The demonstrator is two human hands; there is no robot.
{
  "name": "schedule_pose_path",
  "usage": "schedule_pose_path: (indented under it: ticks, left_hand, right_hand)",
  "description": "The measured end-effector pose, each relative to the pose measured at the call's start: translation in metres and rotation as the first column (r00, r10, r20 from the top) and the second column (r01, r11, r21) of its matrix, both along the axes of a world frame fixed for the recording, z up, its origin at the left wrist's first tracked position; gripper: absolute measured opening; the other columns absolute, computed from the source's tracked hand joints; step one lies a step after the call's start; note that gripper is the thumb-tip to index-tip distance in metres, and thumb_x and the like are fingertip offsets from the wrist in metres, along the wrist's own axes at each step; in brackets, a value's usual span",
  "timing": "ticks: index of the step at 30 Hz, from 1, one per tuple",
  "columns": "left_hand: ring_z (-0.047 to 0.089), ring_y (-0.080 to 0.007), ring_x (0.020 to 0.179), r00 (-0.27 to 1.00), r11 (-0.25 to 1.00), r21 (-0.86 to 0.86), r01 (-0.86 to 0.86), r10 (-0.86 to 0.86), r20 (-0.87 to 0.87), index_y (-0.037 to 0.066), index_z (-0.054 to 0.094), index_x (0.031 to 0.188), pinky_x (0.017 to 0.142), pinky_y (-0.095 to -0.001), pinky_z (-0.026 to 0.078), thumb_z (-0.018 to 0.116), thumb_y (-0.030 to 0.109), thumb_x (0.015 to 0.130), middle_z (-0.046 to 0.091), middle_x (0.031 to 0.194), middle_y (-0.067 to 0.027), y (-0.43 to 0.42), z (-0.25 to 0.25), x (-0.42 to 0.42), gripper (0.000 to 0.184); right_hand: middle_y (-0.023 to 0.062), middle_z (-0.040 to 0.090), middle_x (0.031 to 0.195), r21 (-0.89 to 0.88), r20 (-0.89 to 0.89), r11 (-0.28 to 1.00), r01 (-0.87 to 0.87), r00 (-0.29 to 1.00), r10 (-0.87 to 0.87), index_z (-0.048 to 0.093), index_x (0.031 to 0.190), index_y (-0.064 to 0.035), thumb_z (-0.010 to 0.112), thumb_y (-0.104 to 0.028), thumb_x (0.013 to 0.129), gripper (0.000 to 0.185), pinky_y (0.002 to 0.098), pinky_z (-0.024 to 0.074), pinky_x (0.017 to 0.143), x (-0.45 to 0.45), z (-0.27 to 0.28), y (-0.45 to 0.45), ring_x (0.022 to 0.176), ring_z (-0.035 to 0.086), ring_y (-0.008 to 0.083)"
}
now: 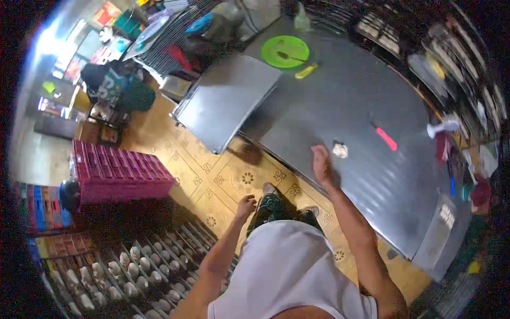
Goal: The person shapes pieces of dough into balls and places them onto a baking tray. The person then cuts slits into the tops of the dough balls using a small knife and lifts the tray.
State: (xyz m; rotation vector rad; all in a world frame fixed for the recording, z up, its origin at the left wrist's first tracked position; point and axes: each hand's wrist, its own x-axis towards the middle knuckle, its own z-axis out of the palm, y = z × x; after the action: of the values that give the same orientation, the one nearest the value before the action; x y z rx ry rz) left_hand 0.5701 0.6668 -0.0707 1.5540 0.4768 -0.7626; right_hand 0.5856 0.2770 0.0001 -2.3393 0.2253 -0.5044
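My right hand [321, 165] hovers at the near edge of the metal table [340, 106], fingers loosely bent and holding nothing. Just beside it lies a small white lump [340, 150] that looks like dough. Farther right rests a tool with a red handle [386, 139]; its thin end is hard to make out. My left hand [246, 205] hangs low over the tiled floor by my leg, its fingers slightly curled and apart, with nothing visible in it. At the far end of the table sit a bright green plate [271, 50] with a brown utensil on it and a yellow-green object [306, 71].
A metal baking tray [228, 95] juts past the table's left edge. Racks with rows of pale dough pieces [133, 268] stand at lower left, below stacked magenta crates [125, 175]. A clear bottle [302, 20] is at the back; a white brush [443, 126] lies right.
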Motion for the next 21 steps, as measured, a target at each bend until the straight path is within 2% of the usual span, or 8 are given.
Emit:
schedule_pose_path:
  ticks: [4,8,11,13,16,19,20,21]
  left_hand:
    - [0.062,-0.0144,0.075,0.931,0.919,-0.162,0.359,-0.34,0.131,0.001,0.054,0.13,0.06,-0.0254,0.05,0.061,0.025,0.095,0.066,0.103,-0.009,-0.111,0.054,0.004,0.043]
    - [0.062,-0.0209,0.103,0.969,0.814,-0.576,0.079,-0.198,-0.147,0.003,0.048,0.135,0.082,-0.032,0.053,0.051,0.042,0.099,0.063,0.117,-0.0098,-0.213,0.144,0.01,0.053]
    - [0.062,-0.02,0.099,0.988,0.731,-0.673,0.114,-0.152,0.002,0.005,0.055,0.124,0.091,-0.0307,0.049,0.043,0.042,0.101,0.064,0.108,-0.0069,-0.239,0.182,0.022,0.045]
    - [0.061,-0.0147,0.084,0.994,0.793,-0.61,-0.002,-0.063,-0.085,0.008,0.061,0.108,0.073,-0.0301,0.05,0.049,0.036,0.1,0.064,0.092,-0.0025,-0.242,0.159,0.045,0.032]
    - [0.052,-0.0115,0.061,0.963,0.906,-0.417,0.068,0.05,0.265,0.005,0.064,0.096,0.059,-0.0281,0.042,0.051,0.025,0.099,0.056,0.071,0.0016,-0.221,0.115,0.092,0.023]
    - [0.052,-0.0182,0.058,0.579,0.971,0.178,0.161,-0.239,0.78,0.004,0.063,0.09,0.057,-0.0327,0.041,0.048,0.024,0.099,0.055,0.065,-0.004,-0.209,0.109,0.147,0.026]
    - [0.062,-0.0292,0.084,0.686,0.95,-0.086,0.3,-0.152,0.711,0.001,0.06,0.113,0.076,-0.0386,0.048,0.049,0.025,0.097,0.065,0.095,-0.0139,-0.2,0.061,0.18,0.031]
    - [0.056,-0.0347,0.103,0.272,0.862,0.452,0.231,-0.503,0.82,0.002,0.052,0.126,0.089,-0.0435,0.044,0.048,0.028,0.097,0.057,0.116,-0.0169,-0.193,0.069,0.182,0.039]
  right_hand:
    - [0.0175,0.065,0.108,0.269,0.06,0.911,0.312,0.939,-0.34,0.065,0.107,-0.0008,0.056,-0.013,0.095,0.019,0.0358,0.05,0.087,-0.029,0.02,0.003,0.102,0.063,0.0304]
    - [0.0212,0.067,0.103,0.518,0.134,0.845,0.134,0.963,-0.234,0.064,0.114,-0.0002,0.056,-0.017,0.096,0.026,0.0391,0.0498,0.087,-0.031,0.054,0.037,0.095,0.065,0.0326]
    - [0.021,0.064,0.099,0.139,0.162,0.99,-0.023,0.987,0.0,0.06,0.117,0.0018,0.049,-0.019,0.096,0.032,0.0446,0.0452,0.087,-0.032,0.079,0.051,0.092,0.06,0.0396]
    - [0.0238,0.062,0.113,0.223,0.253,0.965,0.142,0.947,-0.198,0.057,0.124,0.0026,0.05,-0.017,0.095,0.036,0.0449,0.0436,0.095,-0.038,0.084,0.054,0.103,0.059,0.0408]
    - [0.0236,0.06,0.125,0.25,-0.022,0.946,0.206,0.978,-0.207,0.054,0.128,0.0029,0.052,-0.016,0.096,0.038,0.0382,0.0419,0.103,-0.076,0.107,0.015,0.12,0.056,0.0343]
    - [0.0229,0.066,0.11,0.189,-0.049,0.923,0.336,0.942,-0.332,0.062,0.116,0.0034,0.05,-0.016,0.099,0.029,0.0345,0.0487,0.092,-0.133,0.079,-0.021,0.104,0.065,0.0298]
    - [0.0225,0.067,0.101,0.146,-0.128,0.909,0.391,0.918,-0.375,0.064,0.113,0.0014,0.049,-0.017,0.1,0.027,0.0351,0.0506,0.084,-0.155,0.07,-0.027,0.096,0.067,0.0275]
    - [0.022,0.067,0.093,0.212,-0.416,0.869,0.447,0.846,-0.334,0.065,0.111,0.0008,0.051,-0.017,0.099,0.026,0.0374,0.0515,0.079,-0.173,0.091,-0.031,0.089,0.067,0.0271]
